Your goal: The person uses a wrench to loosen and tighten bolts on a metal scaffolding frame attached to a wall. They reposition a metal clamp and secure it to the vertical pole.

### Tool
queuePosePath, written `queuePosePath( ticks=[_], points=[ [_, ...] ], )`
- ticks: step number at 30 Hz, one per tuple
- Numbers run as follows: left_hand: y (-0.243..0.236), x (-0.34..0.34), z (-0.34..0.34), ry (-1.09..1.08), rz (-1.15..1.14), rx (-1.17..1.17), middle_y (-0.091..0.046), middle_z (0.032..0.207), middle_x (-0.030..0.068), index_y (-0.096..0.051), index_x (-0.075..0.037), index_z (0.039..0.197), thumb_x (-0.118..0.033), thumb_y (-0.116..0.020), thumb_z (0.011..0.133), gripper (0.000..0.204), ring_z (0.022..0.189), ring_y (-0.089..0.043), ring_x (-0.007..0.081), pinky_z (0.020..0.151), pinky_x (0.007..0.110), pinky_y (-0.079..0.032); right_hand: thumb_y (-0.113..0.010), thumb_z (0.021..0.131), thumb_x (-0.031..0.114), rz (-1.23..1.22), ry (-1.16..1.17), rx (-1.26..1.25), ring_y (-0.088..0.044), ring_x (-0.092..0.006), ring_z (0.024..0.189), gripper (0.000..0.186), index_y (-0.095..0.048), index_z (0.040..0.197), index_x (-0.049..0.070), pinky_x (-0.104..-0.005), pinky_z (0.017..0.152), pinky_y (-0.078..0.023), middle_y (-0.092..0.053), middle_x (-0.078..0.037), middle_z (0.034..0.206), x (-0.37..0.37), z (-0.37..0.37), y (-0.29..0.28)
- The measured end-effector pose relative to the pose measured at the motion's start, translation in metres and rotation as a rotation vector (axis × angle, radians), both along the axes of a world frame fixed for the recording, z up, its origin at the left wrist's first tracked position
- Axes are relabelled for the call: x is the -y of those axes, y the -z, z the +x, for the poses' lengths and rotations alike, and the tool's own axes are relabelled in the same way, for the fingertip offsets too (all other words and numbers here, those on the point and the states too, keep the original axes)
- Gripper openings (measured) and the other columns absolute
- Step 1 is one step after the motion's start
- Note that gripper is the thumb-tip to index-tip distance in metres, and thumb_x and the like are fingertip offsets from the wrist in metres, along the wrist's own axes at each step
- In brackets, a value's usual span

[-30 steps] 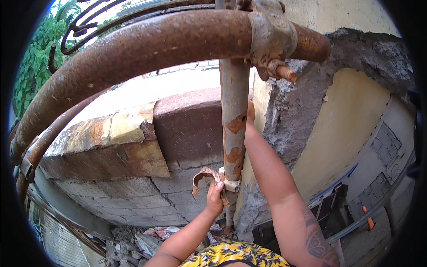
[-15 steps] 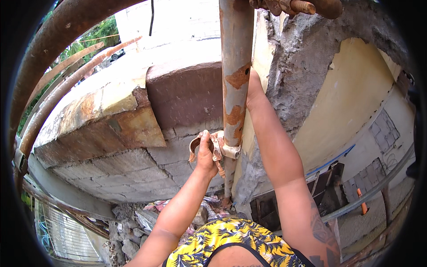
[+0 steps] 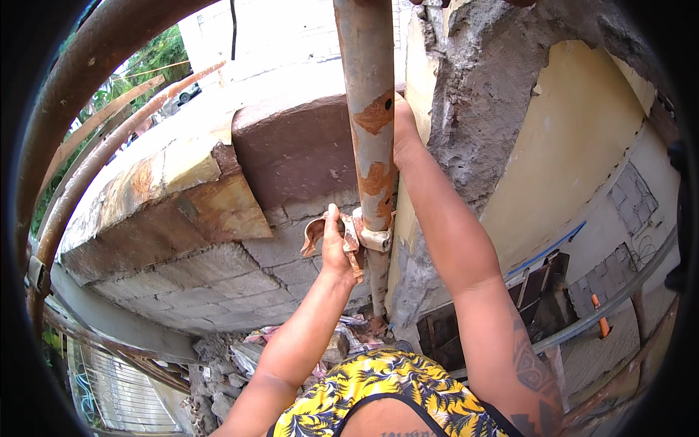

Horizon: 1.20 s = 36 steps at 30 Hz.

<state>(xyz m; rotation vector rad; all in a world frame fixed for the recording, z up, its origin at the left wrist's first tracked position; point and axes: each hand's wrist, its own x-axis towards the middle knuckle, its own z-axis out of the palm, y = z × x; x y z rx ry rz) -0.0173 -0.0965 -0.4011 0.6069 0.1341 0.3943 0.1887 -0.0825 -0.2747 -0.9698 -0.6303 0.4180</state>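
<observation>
Rust-brown clamp (image 3: 351,236) jutted toward nine o'clock from the pole (image 3: 373,149), gripped in the left hand (image 3: 334,252); the right hand (image 3: 403,120), at one o'clock, was too hidden to judge. Steady support seemed wise.

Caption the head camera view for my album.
Left hand on a rusty clamp at a rust-patched pole, beside a block wall.

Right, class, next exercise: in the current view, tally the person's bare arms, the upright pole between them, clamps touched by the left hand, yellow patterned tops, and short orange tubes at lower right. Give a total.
Bare arms: 2 (left arm, right arm)
Upright pole: 1
Clamp at the left hand: 1
Yellow patterned top: 1
Short orange tube: 1
Total: 6
</observation>
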Motion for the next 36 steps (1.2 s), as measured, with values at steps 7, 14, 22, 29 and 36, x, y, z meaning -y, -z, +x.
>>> queuePosePath(
  ticks=[7,14,22,29,36],
  points=[
    [0.020,-0.002,0.009,-0.036,0.060,0.020,-0.064,0.139,0.0154,-0.053,0.000,0.145,-0.073,-0.038,0.102,0.086,0.127,-0.061,0.0297,0.114,0.044,-0.043,-0.057,0.107,0.034,-0.184,-0.108,0.035,-0.036,-0.0078,0.050,0.022,-0.055,0.098,0.014,-0.0283,0.044,-0.034,-0.043,0.003,0.071,0.004,0.029,-0.001],
    [0.038,-0.008,0.014,-0.174,0.081,0.091,-0.065,0.136,0.0136,-0.054,-0.001,0.140,-0.069,-0.045,0.103,0.078,0.126,-0.061,0.0280,0.112,0.044,-0.044,-0.058,0.106,0.026,-0.074,-0.108,-0.024,-0.039,-0.0060,0.050,0.015,-0.059,0.097,0.014,-0.0263,0.041,-0.030,-0.051,0.005,0.071,0.010,-0.004,-0.009],
    [0.035,-0.002,0.022,-0.144,0.014,0.146,-0.065,0.136,0.0147,-0.055,-0.001,0.139,-0.072,-0.043,0.100,0.082,0.126,-0.060,0.0301,0.115,0.045,-0.041,-0.050,0.106,0.031,-0.382,-0.084,0.302,-0.060,-0.0197,0.066,0.029,-0.062,0.120,0.008,-0.0382,0.055,-0.051,-0.069,-0.013,0.094,-0.022,-0.001,-0.014],
    [0.042,-0.006,0.021,-0.180,0.018,0.156,-0.064,0.137,0.0154,-0.053,0.000,0.141,-0.067,-0.045,0.102,0.078,0.126,-0.060,0.0304,0.113,0.045,-0.043,-0.052,0.106,0.036,-0.307,0.240,0.418,-0.070,-0.0357,0.103,0.041,-0.068,0.113,-0.001,-0.0442,0.091,-0.054,-0.073,-0.023,0.107,0.013,0.010,-0.013],
    [0.045,-0.009,0.019,-0.156,0.044,0.160,-0.062,0.139,0.0152,-0.050,-0.001,0.144,-0.065,-0.048,0.101,0.077,0.129,-0.057,0.0310,0.116,0.046,-0.040,-0.042,0.110,0.055,0.510,-0.144,0.194,-0.028,-0.0086,0.053,0.051,-0.048,0.082,0.013,-0.0287,0.051,-0.028,-0.036,0.003,0.063,0.134,-0.049,0.038]
  ],
)
